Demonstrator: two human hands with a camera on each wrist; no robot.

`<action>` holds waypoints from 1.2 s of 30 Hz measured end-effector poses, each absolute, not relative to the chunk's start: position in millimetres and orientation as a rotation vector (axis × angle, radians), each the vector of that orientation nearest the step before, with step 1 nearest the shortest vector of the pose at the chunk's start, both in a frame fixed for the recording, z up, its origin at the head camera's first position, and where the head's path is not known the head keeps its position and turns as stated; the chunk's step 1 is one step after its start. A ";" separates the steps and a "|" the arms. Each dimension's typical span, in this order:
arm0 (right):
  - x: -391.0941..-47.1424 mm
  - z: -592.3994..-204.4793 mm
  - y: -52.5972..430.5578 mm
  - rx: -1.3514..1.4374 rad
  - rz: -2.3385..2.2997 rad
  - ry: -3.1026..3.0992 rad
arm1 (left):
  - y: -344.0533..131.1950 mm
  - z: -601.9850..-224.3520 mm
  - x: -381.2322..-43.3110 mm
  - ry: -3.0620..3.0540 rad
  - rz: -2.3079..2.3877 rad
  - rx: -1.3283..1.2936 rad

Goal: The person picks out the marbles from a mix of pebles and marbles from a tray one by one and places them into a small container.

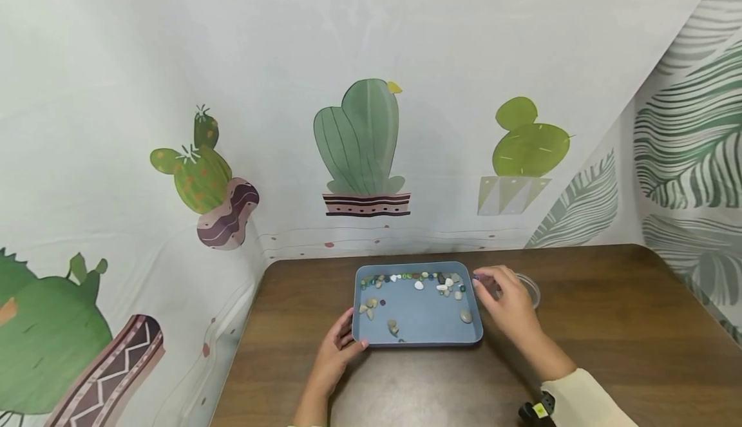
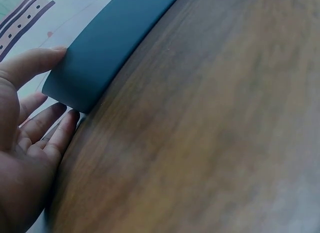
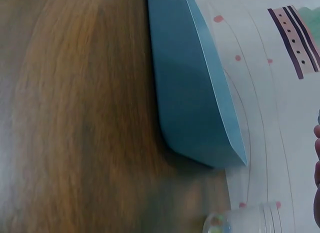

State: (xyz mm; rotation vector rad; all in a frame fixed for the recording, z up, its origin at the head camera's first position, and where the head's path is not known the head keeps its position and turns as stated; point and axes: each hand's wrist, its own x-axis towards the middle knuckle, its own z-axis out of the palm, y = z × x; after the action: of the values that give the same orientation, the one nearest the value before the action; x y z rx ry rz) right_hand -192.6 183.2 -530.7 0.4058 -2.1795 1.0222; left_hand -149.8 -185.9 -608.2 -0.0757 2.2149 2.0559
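Observation:
A blue-grey rectangular tray lies on the table, with pebbles and glass stones inside, many lined along its far side. My left hand grips the tray's near left corner; in the left wrist view the thumb touches the rim and the other fingers reach the lower edge. Just outside the tray's far right corner, my right hand pinches a small dark stone, mostly covered by the fingertips. Only a few fingers show at the right wrist view's edge. Behind that hand is a clear round container, partly hidden.
The clear container has some coloured stones in it, seen in the right wrist view. Around the tray is a brown wooden table. A white cloth with printed cacti hangs behind the table's far edge.

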 end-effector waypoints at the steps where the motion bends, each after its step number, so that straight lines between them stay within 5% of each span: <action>1: -192.0 -531.0 186.3 0.400 1.014 -2.177 | -185.8 -608.2 -149.5 2.214 2.056 -0.077; 36: -167.3 -562.2 255.6 0.092 1.004 -2.222 | -185.8 -607.6 -151.2 2.267 2.017 -0.088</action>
State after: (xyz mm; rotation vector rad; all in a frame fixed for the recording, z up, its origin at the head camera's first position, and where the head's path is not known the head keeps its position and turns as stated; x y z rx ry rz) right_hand -167.3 255.6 -562.2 0.0916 -2.2220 1.0038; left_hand -151.2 -185.8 -607.6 -0.0882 2.2666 2.0171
